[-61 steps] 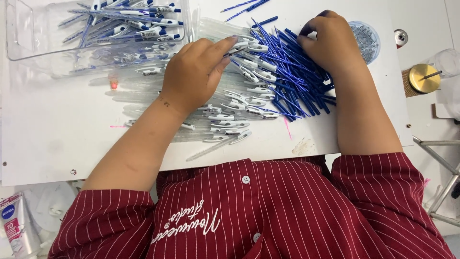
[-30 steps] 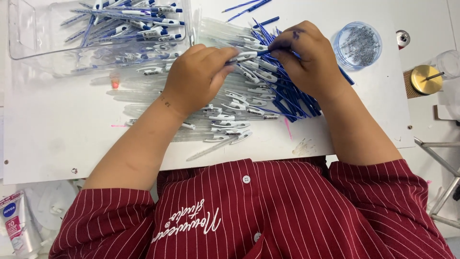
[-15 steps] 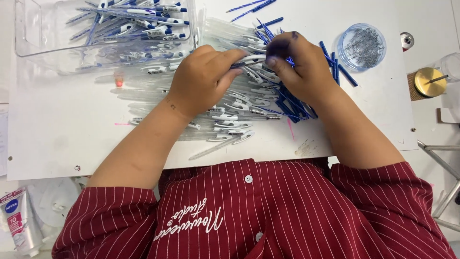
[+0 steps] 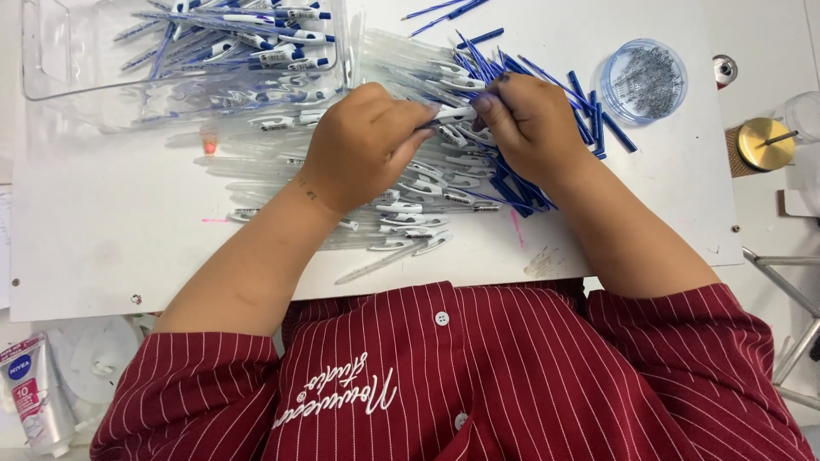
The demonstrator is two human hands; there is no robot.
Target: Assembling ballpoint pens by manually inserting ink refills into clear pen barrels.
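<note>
Both hands meet over the middle of the desk: left hand (image 4: 363,145) and right hand (image 4: 530,124) are each pinching an end of one white pen part (image 4: 454,112), fingertips curled tight around it. It sits above a pile of clear pen barrels (image 4: 401,205) with white clips, too many and too overlapped to count. Just right of that, partly under the right hand, there's a heap of thin blue refills (image 4: 589,107), also uncountable.

Toward the far left corner, one clear plastic tray (image 4: 51,77) holds finished blue-and-white pens; its top is cut off by the frame. Near the far right edge, one round clear dish (image 4: 642,78) has tiny metal bits in it, hard to make out what they are. One small red spot (image 4: 209,147) shows under the barrels.

Desk surface is a white sheet (image 4: 111,230), scuffed, with pink marks. Off its right edge sits one brass-coloured round thing (image 4: 766,143). A tube (image 4: 34,401) lies past the near left corner.
</note>
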